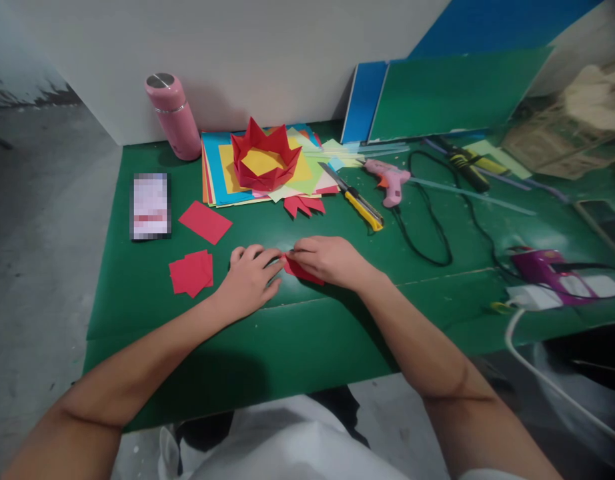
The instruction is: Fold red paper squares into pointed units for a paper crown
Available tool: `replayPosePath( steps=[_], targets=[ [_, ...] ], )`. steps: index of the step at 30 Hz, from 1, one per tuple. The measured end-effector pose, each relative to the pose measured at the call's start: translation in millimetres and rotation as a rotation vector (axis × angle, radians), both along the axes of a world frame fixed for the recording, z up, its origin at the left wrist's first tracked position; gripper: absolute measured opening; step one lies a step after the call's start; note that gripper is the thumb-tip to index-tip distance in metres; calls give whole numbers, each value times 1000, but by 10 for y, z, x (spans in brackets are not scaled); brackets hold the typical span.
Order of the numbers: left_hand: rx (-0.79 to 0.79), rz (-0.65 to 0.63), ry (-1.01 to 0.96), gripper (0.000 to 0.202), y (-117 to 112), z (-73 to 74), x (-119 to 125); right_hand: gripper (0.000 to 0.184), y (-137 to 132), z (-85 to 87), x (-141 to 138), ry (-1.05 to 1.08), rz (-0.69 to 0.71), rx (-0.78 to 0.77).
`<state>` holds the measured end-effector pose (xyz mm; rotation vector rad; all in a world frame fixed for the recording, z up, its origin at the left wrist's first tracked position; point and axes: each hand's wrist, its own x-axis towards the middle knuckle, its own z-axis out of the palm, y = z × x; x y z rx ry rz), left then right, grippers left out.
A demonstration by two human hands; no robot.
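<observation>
On the green table, a small folded piece of red paper (306,273) lies under my right hand (332,261), whose fingers are closed on it in a pinch. My left hand (252,280) rests on the tabletop with its fingers spread, its foremost fingertips at the paper's left end. Just left of that hand sits a loose stack of red paper pieces (191,273). Above the stack lies a single red paper rectangle (205,222). Several pointed red folded pieces (304,206) are beyond my hands. My palms and fingers hide part of the paper.
A red folded paper ring (265,179) stands on coloured sheets (215,180). A pink bottle (176,120) is at back left. Rightward are a yellow utility knife (363,208), a pink glue gun (390,179) with a black cord, pliers (465,167) and a purple power block (542,270).
</observation>
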<state>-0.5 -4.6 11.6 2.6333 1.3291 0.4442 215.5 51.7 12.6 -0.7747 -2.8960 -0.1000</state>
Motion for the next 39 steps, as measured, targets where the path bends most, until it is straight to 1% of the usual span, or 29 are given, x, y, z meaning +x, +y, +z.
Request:
replayPosePath(
  steps=[6, 11, 15, 18, 23, 28, 34, 39],
  targets=[
    [-11, 2, -15, 30, 12, 17, -4, 26, 5, 17, -3, -36, 10, -20],
    [-28, 23, -9, 33, 15, 30, 14, 27, 10, 45, 3, -26, 10, -18],
    [-11, 23, 16, 36, 13, 19, 33, 29, 23, 83, 4, -11, 23, -24],
    [3, 17, 31, 36, 13, 7, 42, 29, 42, 121, 27, 11, 25, -52],
    [31, 4, 31, 33, 10, -8, 53, 24, 82, 188, 136, 52, 7, -120],
    [43, -2, 6, 31, 7, -16, 58, 26, 100, 223, 171, 83, -23, -154],
    [77, -2, -6, 29, -1, -34, 56, 32, 62, 179, 82, 33, -30, -94],
    [105, 14, -2, 28, 0, -72, 62, 33, 36, 116, 35, 38, -19, -141]
  ],
)
